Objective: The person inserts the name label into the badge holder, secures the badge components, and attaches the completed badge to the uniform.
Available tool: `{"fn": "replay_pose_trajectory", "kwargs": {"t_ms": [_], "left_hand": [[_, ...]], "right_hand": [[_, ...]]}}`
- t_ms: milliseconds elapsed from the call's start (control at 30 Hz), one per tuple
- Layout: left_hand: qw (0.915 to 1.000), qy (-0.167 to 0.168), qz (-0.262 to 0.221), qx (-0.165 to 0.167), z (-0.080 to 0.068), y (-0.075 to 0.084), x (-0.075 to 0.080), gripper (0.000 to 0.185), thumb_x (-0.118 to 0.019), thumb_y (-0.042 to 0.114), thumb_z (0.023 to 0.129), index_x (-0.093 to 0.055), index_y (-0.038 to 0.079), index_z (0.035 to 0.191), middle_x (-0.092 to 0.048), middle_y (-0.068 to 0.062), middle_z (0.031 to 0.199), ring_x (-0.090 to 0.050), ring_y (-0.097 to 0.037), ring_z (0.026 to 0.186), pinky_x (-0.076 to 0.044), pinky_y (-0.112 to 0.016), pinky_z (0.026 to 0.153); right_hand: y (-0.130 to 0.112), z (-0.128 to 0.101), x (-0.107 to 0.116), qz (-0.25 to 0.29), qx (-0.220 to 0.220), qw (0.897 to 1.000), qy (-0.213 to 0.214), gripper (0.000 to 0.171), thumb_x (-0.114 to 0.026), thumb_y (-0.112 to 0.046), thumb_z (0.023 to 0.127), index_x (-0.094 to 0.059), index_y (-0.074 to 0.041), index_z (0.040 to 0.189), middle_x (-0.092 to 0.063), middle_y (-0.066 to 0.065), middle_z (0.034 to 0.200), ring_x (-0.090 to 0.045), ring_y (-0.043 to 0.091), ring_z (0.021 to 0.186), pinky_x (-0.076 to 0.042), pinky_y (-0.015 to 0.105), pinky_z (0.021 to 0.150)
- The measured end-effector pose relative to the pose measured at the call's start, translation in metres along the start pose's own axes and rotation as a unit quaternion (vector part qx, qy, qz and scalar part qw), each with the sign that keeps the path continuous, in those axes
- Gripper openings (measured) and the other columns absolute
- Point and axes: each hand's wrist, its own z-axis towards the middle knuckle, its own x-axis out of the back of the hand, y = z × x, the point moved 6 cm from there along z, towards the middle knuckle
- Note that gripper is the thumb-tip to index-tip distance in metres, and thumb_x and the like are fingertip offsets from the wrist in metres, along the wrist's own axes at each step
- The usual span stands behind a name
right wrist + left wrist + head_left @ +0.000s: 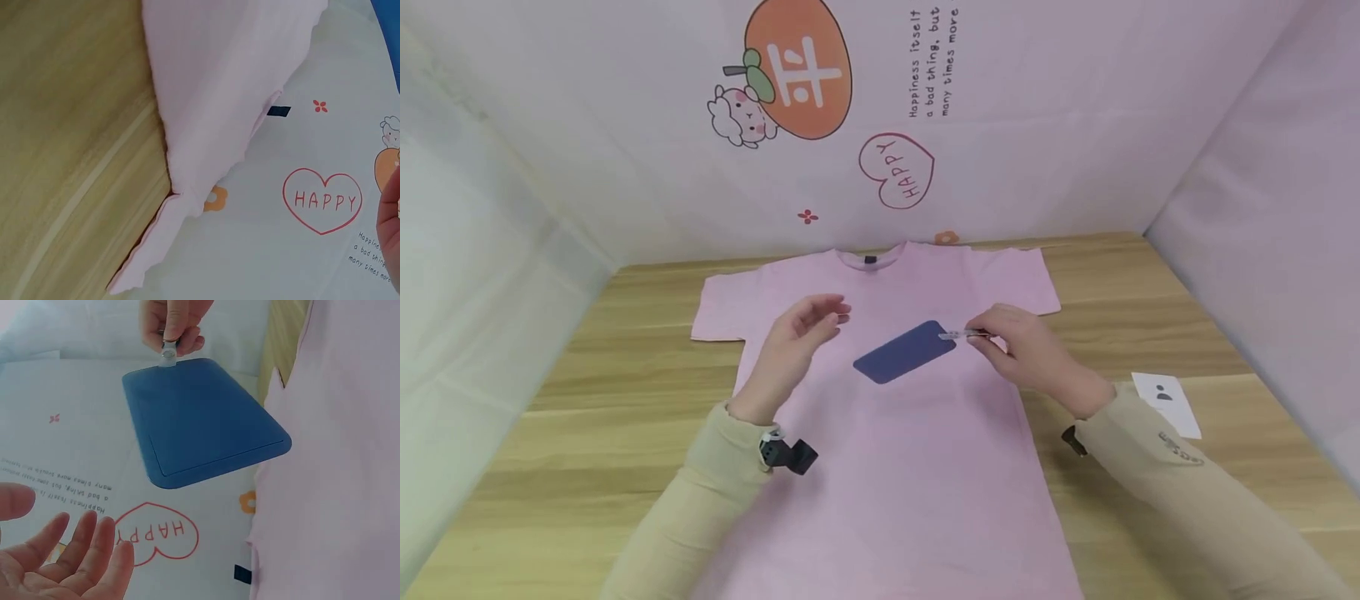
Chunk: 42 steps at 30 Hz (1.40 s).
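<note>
A dark blue badge holder point(905, 353) hangs in the air over a pink T-shirt point(887, 475). My right hand point(1017, 343) pinches the clip point(958, 334) at the holder's short end between thumb and fingers. In the left wrist view the blue holder point(203, 425) faces the camera, with the right hand's fingers point(178, 319) on its clip. My left hand point(797, 342) is raised over the shirt's left chest, fingers loosely bent and holding nothing, apart from the holder. Only an edge of the right hand point(389, 231) shows in the right wrist view.
The T-shirt lies spread on a wooden table point(580, 417), its collar point(871, 265) toward the back wall. A white card point(1167, 405) with dark marks lies on the table beside the right forearm. Printed white cloth point(1037, 125) hangs behind, and pale cloth walls stand at both sides.
</note>
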Motion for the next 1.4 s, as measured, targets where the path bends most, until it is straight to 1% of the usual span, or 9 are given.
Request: {"fn": "replay_pose_trajectory", "kwargs": {"t_ms": [133,233,367,500,767,933,1033,1267,1400], "left_hand": [[0.9988,0.041,-0.024,-0.01,-0.001,0.005,0.01,0.032,-0.047,0.004,0.097,-0.049,-0.005,0.127,-0.055,-0.022,0.126,-0.054,-0.029,0.118,-0.045,-0.034,0.102],[0.9979,0.055,-0.033,-0.01,-0.003,0.006,0.011,0.03,-0.047,0.002,0.097,-0.05,-0.005,0.126,-0.055,-0.024,0.125,-0.054,-0.029,0.116,-0.046,-0.031,0.1],[0.9985,0.045,-0.028,-0.013,-0.004,0.004,0.004,0.029,-0.047,0.001,0.097,-0.049,-0.006,0.125,-0.054,-0.025,0.125,-0.055,-0.028,0.115,-0.047,-0.025,0.097],[0.9995,0.019,-0.017,-0.02,-0.004,0.002,-0.006,0.028,-0.048,0.001,0.096,-0.051,-0.006,0.124,-0.056,-0.024,0.123,-0.056,-0.03,0.115,-0.048,-0.025,0.095],[0.9955,-0.015,0.064,-0.068,-0.002,0.001,-0.026,0.031,-0.055,0.004,0.093,-0.054,-0.004,0.123,-0.059,-0.02,0.123,-0.055,-0.029,0.117,-0.046,-0.041,0.101],[0.9859,-0.051,0.118,-0.107,-0.001,0.003,-0.042,0.041,-0.061,0.007,0.091,-0.05,-0.001,0.129,-0.053,-0.015,0.133,-0.047,-0.027,0.127,-0.038,-0.045,0.107],[0.9804,-0.075,0.142,-0.115,0.0,0.002,-0.051,0.045,-0.062,0.01,0.09,-0.049,0.003,0.132,-0.051,-0.013,0.136,-0.046,-0.025,0.128,-0.037,-0.044,0.108],[0.983,-0.12,0.104,-0.092,0.0,-0.004,-0.064,0.048,-0.064,0.007,0.089,-0.048,0.009,0.134,-0.063,-0.012,0.117,-0.06,-0.022,0.104,-0.048,-0.035,0.093],[0.9856,-0.121,0.088,-0.078,0.0,-0.006,-0.068,0.045,-0.066,0.007,0.088,-0.052,0.01,0.13,-0.064,-0.011,0.107,-0.059,-0.017,0.092,-0.048,-0.028,0.085]], "right_hand": [[-0.001,0.001,-0.002,0.033,-0.048,0.998,-0.017,0.013,-0.068,0.009,0.078,-0.067,-0.002,0.085,-0.062,0.001,0.072,-0.05,0.009,0.066,-0.044,0.026,0.057],[0.0,0.002,-0.005,0.074,-0.105,0.991,-0.038,0.009,-0.065,0.006,0.082,-0.067,-0.001,0.086,-0.06,-0.001,0.07,-0.05,0.009,0.066,-0.042,0.024,0.056],[0.004,0.002,-0.01,0.118,-0.193,0.972,-0.067,0.006,-0.061,0.0,0.088,-0.067,-0.003,0.089,-0.059,-0.003,0.068,-0.053,0.011,0.069,-0.04,0.022,0.059],[0.004,0.003,-0.015,0.142,-0.235,0.958,-0.076,0.007,-0.06,-0.001,0.09,-0.066,-0.003,0.091,-0.059,-0.001,0.068,-0.055,0.013,0.07,-0.038,0.021,0.06],[-0.002,0.009,-0.02,0.186,-0.237,0.949,-0.092,0.008,-0.058,-0.002,0.091,-0.066,-0.001,0.092,-0.056,0.0,0.066,-0.054,0.012,0.069,-0.041,0.023,0.064],[-0.009,0.015,-0.019,0.214,-0.214,0.946,-0.116,0.009,-0.056,-0.001,0.092,-0.064,-0.002,0.09,-0.052,-0.002,0.067,-0.051,0.011,0.066,-0.04,0.023,0.061],[-0.013,0.02,-0.018,0.24,-0.194,0.942,-0.128,0.01,-0.054,0.001,0.092,-0.063,-0.003,0.088,-0.051,-0.002,0.067,-0.048,0.01,0.063,-0.039,0.023,0.056],[-0.016,0.025,-0.019,0.293,-0.193,0.926,-0.14,0.009,-0.05,0.0,0.095,-0.057,0.004,0.094,-0.047,-0.001,0.071,-0.046,0.011,0.066,-0.04,0.023,0.057],[-0.014,0.026,-0.022,0.317,-0.203,0.916,-0.139,0.011,-0.047,-0.003,0.097,-0.055,0.004,0.095,-0.043,-0.001,0.069,-0.043,0.013,0.063,-0.037,0.023,0.057]]}}
